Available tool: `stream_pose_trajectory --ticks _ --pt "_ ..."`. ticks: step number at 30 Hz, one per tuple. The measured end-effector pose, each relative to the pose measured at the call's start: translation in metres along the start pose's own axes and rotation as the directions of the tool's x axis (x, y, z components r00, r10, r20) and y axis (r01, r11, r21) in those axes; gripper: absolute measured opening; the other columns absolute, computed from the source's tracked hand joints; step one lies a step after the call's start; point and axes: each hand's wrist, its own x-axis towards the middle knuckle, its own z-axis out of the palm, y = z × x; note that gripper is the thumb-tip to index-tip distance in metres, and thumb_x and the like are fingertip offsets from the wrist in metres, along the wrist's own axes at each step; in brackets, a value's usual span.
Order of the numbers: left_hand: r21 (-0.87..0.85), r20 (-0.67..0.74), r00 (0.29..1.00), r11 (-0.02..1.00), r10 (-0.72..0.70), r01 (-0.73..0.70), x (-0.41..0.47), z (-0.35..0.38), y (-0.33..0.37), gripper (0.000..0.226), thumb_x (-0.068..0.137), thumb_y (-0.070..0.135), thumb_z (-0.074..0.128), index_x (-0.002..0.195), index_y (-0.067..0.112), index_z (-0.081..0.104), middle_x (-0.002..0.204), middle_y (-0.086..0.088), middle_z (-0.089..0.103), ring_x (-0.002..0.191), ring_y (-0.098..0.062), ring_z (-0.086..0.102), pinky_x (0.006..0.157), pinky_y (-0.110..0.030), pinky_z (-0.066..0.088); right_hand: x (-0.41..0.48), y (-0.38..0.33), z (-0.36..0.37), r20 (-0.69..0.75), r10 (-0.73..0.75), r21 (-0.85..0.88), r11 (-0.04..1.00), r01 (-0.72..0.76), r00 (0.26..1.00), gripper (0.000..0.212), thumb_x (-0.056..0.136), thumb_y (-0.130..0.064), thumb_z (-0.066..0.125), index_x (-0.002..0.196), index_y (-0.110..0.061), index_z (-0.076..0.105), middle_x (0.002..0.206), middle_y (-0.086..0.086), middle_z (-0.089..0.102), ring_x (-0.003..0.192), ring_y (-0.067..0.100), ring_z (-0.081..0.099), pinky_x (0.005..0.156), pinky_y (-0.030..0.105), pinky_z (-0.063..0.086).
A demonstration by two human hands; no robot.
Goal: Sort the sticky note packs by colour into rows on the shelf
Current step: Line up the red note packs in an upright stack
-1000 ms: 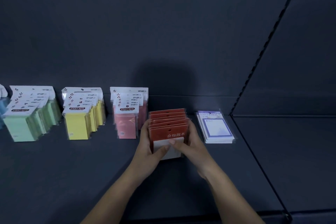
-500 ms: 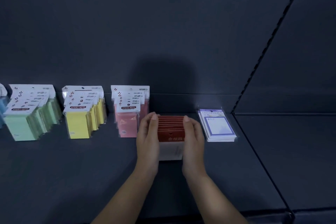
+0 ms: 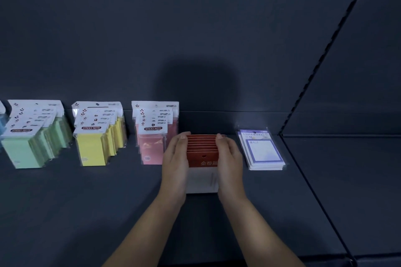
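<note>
Head view: at lower centre, the left hand (image 3: pixel 174 163) and right hand (image 3: pixel 230 161) press straight fingers (image 3: pixel 181 144) flat against both sides of the red sticky note packs (image 3: pixel 201 151) on the shelf (image 3: pixel 86 212), grips released. This looks like the row-squaring step; the next move probably calls for lifting away without toppling them.

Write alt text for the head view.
The left hand and right hand press flat against the sides of the red packs on the shelf. Left of them stand rows of pink packs, yellow packs and green packs; to the right lies a purple stack.
</note>
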Motion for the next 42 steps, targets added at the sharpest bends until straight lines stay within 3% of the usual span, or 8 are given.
stream_pose_trajectory --ticks 4,10,14,16,22,28,32,42 --pt "0.031 0.107 0.992 0.997 0.073 -0.077 -0.005 -0.004 -0.002 0.026 0.095 0.038 0.039 0.108 0.023 0.056 0.092 0.006 0.064 0.074 0.005 0.062 0.064 -0.010 0.049 0.000 0.002 -0.001 0.012 -0.010 0.009 1.000 0.010 1.000 0.017 0.094 -0.027 0.051 0.093 -0.012 0.060 0.080 0.000 0.063 0.070 0.009 0.060 0.062 0.022 0.047" --pt "0.324 0.427 0.900 0.914 0.089 -0.244 0.007 -0.037 -0.019 0.073 0.067 0.009 0.082 0.124 0.030 0.041 0.114 0.009 0.061 0.102 0.002 0.060 0.082 -0.009 0.046 0.003 0.008 -0.010 0.154 -0.034 0.041 0.999 0.028 0.988 0.019 0.092 -0.029 0.054 0.100 -0.012 0.054 0.090 0.002 0.063 0.081 0.010 0.061 0.074 0.025 0.049" --pt "0.425 0.515 0.857 0.861 0.022 -0.278 0.016 -0.053 -0.021 0.075 0.064 0.013 0.084 0.120 0.038 0.043 0.115 0.013 0.062 0.106 0.002 0.059 0.085 -0.012 0.047 0.002 0.020 -0.026 0.306 -0.115 -0.068 0.988 0.142 0.945 0.060 0.069 -0.045 0.073 0.114 -0.018 0.045 0.100 -0.007 0.065 0.089 -0.001 0.063 0.074 0.014 0.049" --pt "0.449 0.509 0.860 0.844 0.030 -0.295 0.018 -0.055 -0.023 0.073 0.063 0.016 0.085 0.120 0.038 0.044 0.114 0.014 0.063 0.106 0.002 0.059 0.087 -0.015 0.048 0.004 0.020 -0.036 0.399 -0.104 -0.178 0.966 0.188 0.911 0.074 0.056 -0.050 0.079 0.116 -0.028 0.040 0.100 -0.016 0.067 0.093 -0.006 0.062 0.076 0.010 0.047" --pt "0.471 0.482 0.873 0.817 0.077 -0.332 0.017 -0.054 -0.027 0.069 0.062 0.033 0.082 0.117 0.042 0.042 0.112 0.020 0.061 0.107 0.008 0.055 0.086 -0.009 0.045 0.016 0.026 -0.062 0.553 -0.040 -0.358 0.891 0.280 0.832 0.070 0.074 -0.010 0.076 0.129 -0.018 0.034 0.117 -0.007 0.059 0.108 -0.003 0.057 0.084 0.011 0.045" --pt "0.464 0.419 0.890 0.801 0.178 -0.379 0.023 -0.039 -0.045 0.064 0.074 0.030 0.075 0.125 0.041 0.037 0.121 0.027 0.052 0.114 0.012 0.047 0.089 -0.003 0.037 0.034 0.034 -0.068 0.483 -0.114 -0.415 0.843 0.341 0.868 0.066 0.076 -0.011 0.075 0.129 -0.017 0.037 0.117 -0.010 0.059 0.110 -0.002 0.056 0.089 0.012 0.043" --pt "0.515 0.419 0.889 0.758 0.184 -0.400 0.037 -0.030 -0.059 0.074 0.081 0.021 0.071 0.135 0.036 0.023 0.134 0.016 0.042 0.124 0.012 0.035 0.096 0.000 0.029 0.052 0.038 -0.062 0.448 -0.157 -0.461 0.803 0.377 0.880 0.065 0.077 -0.013 0.075 0.130 -0.021 0.037 0.118 -0.013 0.057 0.110 -0.003 0.054 0.091 0.013 0.043" --pt "0.537 0.291 0.933 0.771 0.210 -0.341 0.075 -0.005 -0.077 0.084 0.086 0.019 0.063 0.148 0.026 0.005 0.147 0.004 0.034 0.133 -0.007 0.036 0.110 -0.040 0.036 0.091 0.040 -0.040 0.390 -0.255 -0.504 0.745 0.437 0.885 0.061 0.081 -0.013 0.070 0.134 -0.017 0.040 0.121 -0.012 0.051 0.113 -0.009 0.047 0.091 0.003 0.035"
